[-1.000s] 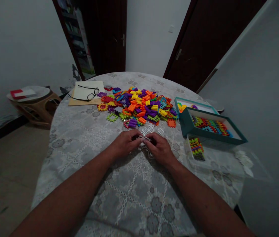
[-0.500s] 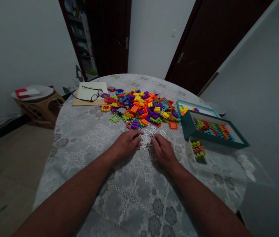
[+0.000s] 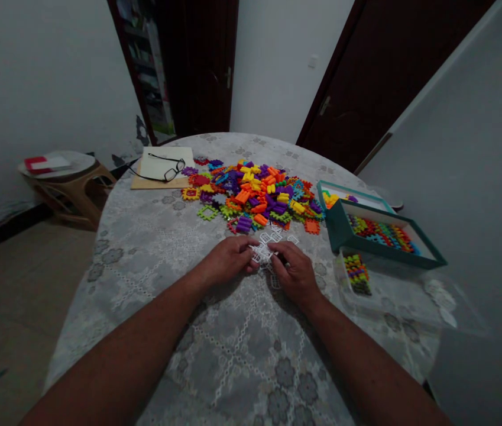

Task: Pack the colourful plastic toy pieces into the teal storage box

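Observation:
A small heap of white plastic lattice window pieces [image 3: 263, 253] lies on the table between my hands. My left hand [image 3: 232, 258] is closed at the heap's left side, thumb and forefinger pinching a white lattice piece. From the right, my right hand [image 3: 294, 269] curls in with thumb and forefinger on another white piece; its fingertips partly cover it. Just beyond the hands spreads a big pile of colourful plastic building pieces [image 3: 257, 192], with a ribbed purple piece [image 3: 244, 224] at its near edge.
On the right stand a teal box [image 3: 337, 228] of coloured pieces, its lid [image 3: 377, 204] and a clear plastic tub [image 3: 343, 290]. Eyeglasses [image 3: 169, 174] lie on paper and a board [image 3: 162, 184] at the back left. A patterned cloth [image 3: 233, 355] covers the round table. Left of it is a stool [image 3: 73, 189].
My hands were together over a white piece, then parted, uncovering the heap. Now my right fingertips have moved back in towards the left hand. The view has shifted slightly.

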Demonstrator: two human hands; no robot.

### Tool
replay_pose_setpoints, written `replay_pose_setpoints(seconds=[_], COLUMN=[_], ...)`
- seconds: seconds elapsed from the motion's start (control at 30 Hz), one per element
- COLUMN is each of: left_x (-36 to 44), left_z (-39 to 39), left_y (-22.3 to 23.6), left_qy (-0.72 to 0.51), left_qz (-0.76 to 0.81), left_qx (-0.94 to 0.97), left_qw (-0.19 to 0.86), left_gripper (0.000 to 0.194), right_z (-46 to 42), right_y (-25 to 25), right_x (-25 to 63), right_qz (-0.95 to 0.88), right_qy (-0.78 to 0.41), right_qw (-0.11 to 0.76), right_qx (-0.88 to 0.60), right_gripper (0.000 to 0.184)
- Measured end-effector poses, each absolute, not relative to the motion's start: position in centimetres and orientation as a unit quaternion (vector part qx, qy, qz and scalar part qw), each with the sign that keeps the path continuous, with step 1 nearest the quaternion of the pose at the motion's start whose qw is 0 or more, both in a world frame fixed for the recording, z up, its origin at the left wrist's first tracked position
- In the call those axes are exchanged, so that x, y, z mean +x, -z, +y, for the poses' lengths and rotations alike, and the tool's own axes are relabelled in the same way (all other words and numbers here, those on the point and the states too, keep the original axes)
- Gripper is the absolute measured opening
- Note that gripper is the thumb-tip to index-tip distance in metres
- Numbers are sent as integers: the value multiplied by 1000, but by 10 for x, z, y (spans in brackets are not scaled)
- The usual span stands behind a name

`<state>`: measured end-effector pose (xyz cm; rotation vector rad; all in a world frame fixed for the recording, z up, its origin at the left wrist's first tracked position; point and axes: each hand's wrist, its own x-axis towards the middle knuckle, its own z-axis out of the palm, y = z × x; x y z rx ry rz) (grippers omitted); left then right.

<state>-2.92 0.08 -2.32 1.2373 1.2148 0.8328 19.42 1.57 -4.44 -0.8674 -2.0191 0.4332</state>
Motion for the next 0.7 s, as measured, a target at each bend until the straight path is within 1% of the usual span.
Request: replay_pose_setpoints(seconds=[0.13,0.27,0.37,0.43,0.5,0.57,0.63,0.7], left_x=[-30,-31,-36,-41,-47,-53,-56,-57], left_z=[2,3,5,7,8,8,8,6], left_y=[25,25,26,25,24,21,18,16], left_qy=[-374,-376,-390,-405,-409,-401,-388,-369], left_qz=[462,453,476,506,535,543,537,529], left_qx=[531,538,536,550,579,610,638,663], left_qw=[604,604,578,527,460,415,392,380], left_gripper=[33,38,46,48,41,27,16,13], right_z=[14,14,15,15,12,8,4,0], right_y=[48,48,41,35,30,25,19,14], right_x=[191,190,198,207,216,223,227,228], right_qz=[-848,-870,-864,-856,-853,-855,-857,-856], right_qy=[-167,-164,-148,-122,-103,-105,-122,-140], right_qw=[397,364,343,311,260,195,134,88], right_qx=[-308,-290,-338,-394,-440,-468,-483,-490], right_gripper=[39,43,40,31,22,17,18,19])
